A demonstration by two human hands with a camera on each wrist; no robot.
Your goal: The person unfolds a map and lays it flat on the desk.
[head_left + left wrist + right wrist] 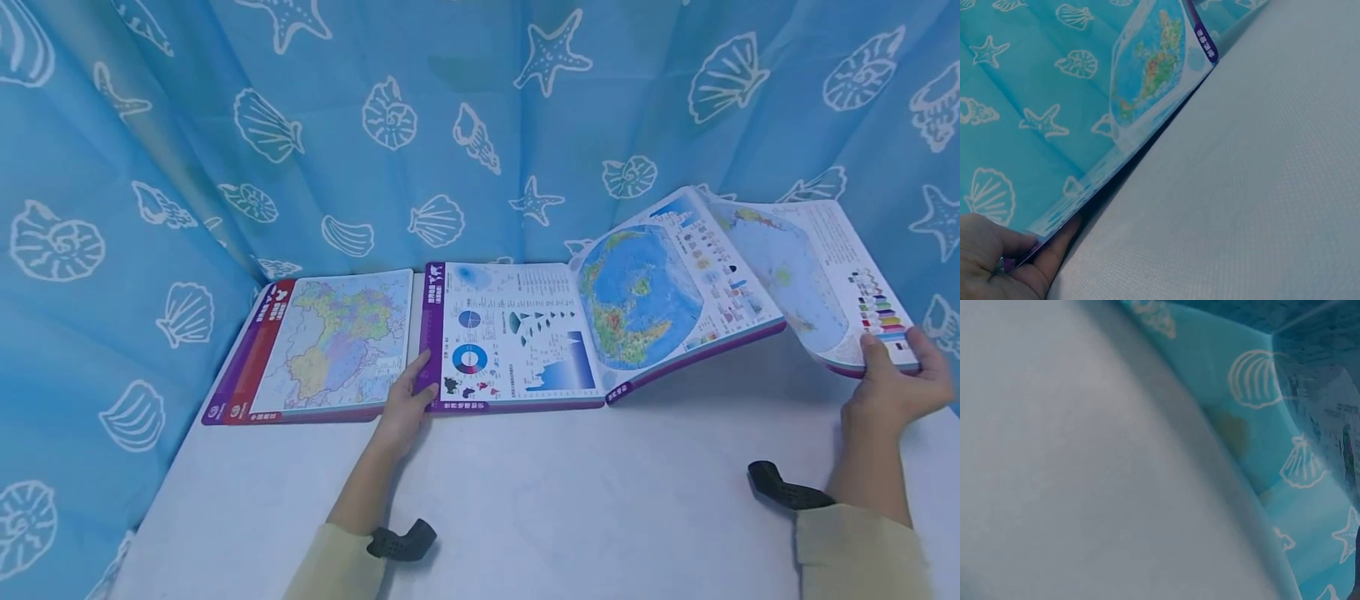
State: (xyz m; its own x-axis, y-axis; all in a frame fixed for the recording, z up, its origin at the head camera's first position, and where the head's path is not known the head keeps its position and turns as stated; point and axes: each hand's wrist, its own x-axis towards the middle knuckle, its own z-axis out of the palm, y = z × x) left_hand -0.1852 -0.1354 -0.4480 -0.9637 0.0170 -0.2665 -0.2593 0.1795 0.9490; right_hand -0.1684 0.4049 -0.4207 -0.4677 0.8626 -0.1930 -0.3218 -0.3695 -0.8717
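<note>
Spanning the centre and right of the white table (570,500) in the head view, the purple-edged folding map (637,292) is partly unfolded: chart panel flat, next panel slanting up, far right panel raised. We see the left hand (401,412) pinching the chart panel's left edge and the right hand (896,387) gripping the far panel's lower right corner, thumb on the printed face. Red-edged map (337,342) lies just left, overlapping a purple-edged sheet (234,367). Shell-print curtain (450,187) behind.

Left wrist view: we get thumb above, fingers beneath the folding map's edge; panel runs up along the curtain.

Right wrist view: dim; mostly table, curtain beside it, printed panel at the right border. We can't tell the right fingers' state here.
</note>
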